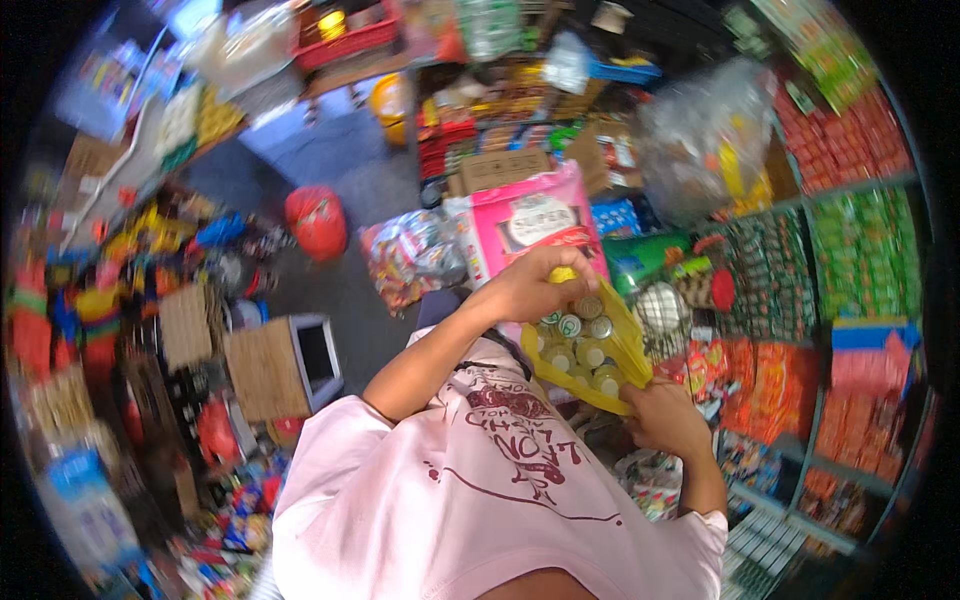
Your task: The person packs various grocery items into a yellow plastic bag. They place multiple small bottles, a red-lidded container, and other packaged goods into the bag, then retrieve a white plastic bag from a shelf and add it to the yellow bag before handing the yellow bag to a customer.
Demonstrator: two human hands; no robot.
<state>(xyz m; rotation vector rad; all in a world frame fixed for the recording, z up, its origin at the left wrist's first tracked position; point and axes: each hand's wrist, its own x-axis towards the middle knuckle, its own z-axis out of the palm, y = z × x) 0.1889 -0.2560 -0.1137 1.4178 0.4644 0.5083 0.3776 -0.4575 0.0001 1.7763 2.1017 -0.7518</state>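
Observation:
A yellow plastic bag is held in front of my body with its mouth spread, so its inside shows. Several small bottles or jars with round metal-looking caps lie in it, some shown only through the thin yellow film. My left hand grips the rim on the far left side, its fingers curled over a bunched bit of plastic. At the near right, my right hand pinches the opposite edge. Beneath and beyond the bag stands a pink printed sack, partly covered by my left hand and forearm.
A clear bag of small wrapped packets sits left of the sack, and a red bundle lies farther left on the floor. Shelves of green packs and orange packs line the right side. A cardboard box is at left.

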